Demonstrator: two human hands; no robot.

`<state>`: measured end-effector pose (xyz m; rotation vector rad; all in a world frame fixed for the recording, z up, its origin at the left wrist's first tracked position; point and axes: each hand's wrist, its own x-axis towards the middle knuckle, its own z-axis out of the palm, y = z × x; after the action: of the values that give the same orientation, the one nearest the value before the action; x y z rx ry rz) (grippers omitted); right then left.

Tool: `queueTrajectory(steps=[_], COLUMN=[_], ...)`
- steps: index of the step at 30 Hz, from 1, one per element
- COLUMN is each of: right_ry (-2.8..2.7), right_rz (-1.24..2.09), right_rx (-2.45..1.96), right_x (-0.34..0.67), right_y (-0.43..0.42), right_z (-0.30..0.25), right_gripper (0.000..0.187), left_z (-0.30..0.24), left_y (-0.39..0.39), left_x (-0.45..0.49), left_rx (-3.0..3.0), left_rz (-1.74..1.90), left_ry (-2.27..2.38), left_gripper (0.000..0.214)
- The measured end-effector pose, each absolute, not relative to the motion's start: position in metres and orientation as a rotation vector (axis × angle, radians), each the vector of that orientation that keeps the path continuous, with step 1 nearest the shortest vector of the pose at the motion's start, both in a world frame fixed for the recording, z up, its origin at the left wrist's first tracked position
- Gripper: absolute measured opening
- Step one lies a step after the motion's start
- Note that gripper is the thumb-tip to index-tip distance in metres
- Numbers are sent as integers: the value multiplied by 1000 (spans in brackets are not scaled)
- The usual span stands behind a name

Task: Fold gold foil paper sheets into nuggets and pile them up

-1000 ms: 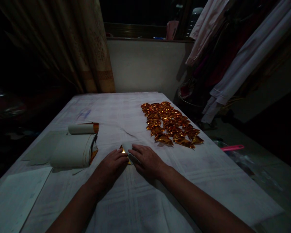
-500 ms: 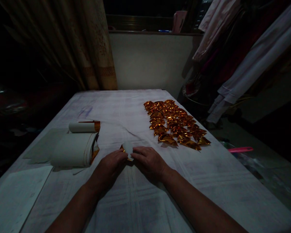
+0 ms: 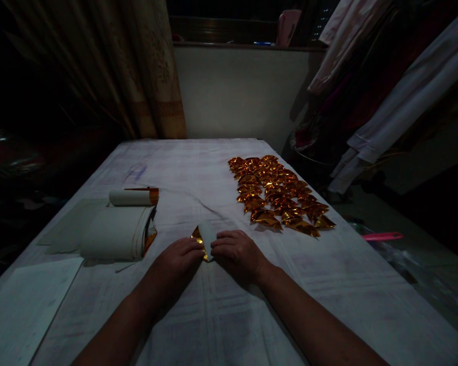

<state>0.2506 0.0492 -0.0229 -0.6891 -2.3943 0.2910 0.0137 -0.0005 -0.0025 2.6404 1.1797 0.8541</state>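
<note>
Between my two hands is a small sheet of gold foil paper (image 3: 207,235), pale on one face and shiny gold on the other, partly folded. My left hand (image 3: 183,255) is closed on its left side, where the gold face shows. My right hand (image 3: 236,254) has its fingers bent together on the right edge of the pale face. Both thumbs are mostly hidden. To the right, several folded gold foil pieces (image 3: 265,218) lie in rows on the table (image 3: 221,315).
Left of my hands lies a curled stack of pale-backed foil sheets (image 3: 110,231), with a rolled sheet (image 3: 132,197) behind it. A white paper (image 3: 26,305) is at the near left. Clothes (image 3: 389,112) hang at the right, and a curtain (image 3: 152,76) at the back left.
The foil paper now shows more of its gold face on the left, and its lower point has come into view. My hands have moved slightly; the camera view has shifted a little.
</note>
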Motion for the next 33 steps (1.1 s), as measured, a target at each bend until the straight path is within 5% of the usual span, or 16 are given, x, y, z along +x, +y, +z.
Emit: queueTrajectory(steps=[33], right_ry=[-2259], right_rz=[565], right_rx=[-1124], right_x=[236], right_y=[43], right_z=[-23], right_gripper=[6], left_z=[6], left_y=[-7], left_x=[32], left_rx=[2325], left_rz=[808], left_ry=[1364], left_gripper=[8])
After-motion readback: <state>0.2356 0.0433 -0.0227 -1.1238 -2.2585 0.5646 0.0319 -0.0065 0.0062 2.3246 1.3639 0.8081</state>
